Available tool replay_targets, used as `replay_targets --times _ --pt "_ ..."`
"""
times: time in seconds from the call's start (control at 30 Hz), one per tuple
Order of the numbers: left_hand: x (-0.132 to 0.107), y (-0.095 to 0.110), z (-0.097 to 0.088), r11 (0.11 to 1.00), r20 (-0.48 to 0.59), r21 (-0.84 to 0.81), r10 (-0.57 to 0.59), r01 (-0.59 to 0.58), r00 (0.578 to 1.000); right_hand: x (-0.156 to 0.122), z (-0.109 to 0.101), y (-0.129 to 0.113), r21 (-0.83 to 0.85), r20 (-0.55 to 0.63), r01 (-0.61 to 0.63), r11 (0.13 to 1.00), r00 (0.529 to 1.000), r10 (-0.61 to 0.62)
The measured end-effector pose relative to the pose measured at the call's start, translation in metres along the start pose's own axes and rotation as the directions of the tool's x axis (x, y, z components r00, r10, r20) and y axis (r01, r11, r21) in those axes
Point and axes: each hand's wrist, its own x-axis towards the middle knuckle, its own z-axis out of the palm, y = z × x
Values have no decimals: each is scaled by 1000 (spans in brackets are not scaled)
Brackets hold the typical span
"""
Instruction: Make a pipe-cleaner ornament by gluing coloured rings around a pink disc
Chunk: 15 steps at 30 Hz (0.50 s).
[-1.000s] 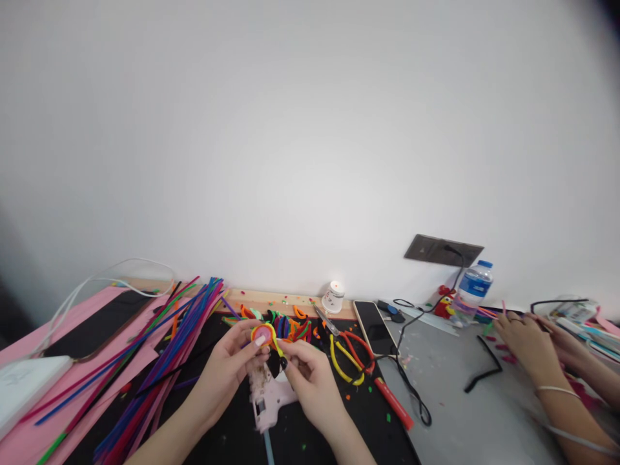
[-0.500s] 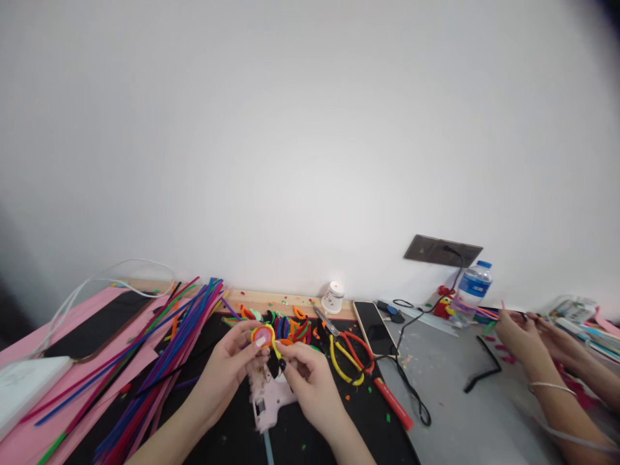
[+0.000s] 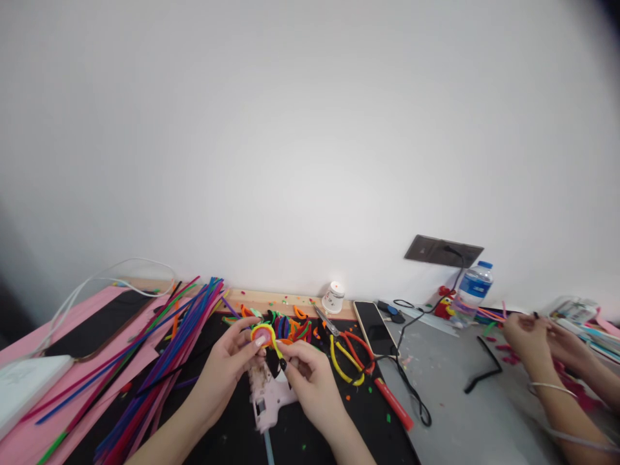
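Note:
Between the thumb and fingers of my left hand (image 3: 220,371) is a round pipe-cleaner coil (image 3: 256,332), yellow and orange around a pink middle. A yellow strand runs down from it to my right hand (image 3: 314,378), whose thumb and fingertips pinch near its dark end. Both hands are closed and hover over a black mat (image 3: 314,439). Below them lies a pale pink hot glue gun (image 3: 271,407), partly covered by my fingers, with a glue stick (image 3: 268,445) poking out of its rear. Just behind sits a heap of colourful curled pipe-cleaner pieces (image 3: 300,331).
Long pipe cleaners (image 3: 159,361) lie at left beside a dark phone (image 3: 99,323) on pink sheets. To the right are red-yellow scissors (image 3: 346,355), a light-rimmed phone (image 3: 375,329), a black cable (image 3: 411,381) and a water bottle (image 3: 473,290). A co-worker's hands (image 3: 527,336) are at far right.
My hands and the coil stay almost in place. At far right, the co-worker's hands have shifted a little to the right.

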Motion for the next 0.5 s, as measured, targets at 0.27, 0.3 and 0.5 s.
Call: replay_targets --times 0.27,0.3,0.5 --pt "1 0 0 1000 -52 9 -3 3 999 0 -1 6 -3 -33 4 1000 999 -4" --pt "2 0 0 1000 -55 7 -5 5 998 0 -1 6 5 -37 0 1000 999 0" --pt "3 -5 -6 999 -36 53 -2 4 999 1 -4 4 19 -119 11 1000 993 -9"
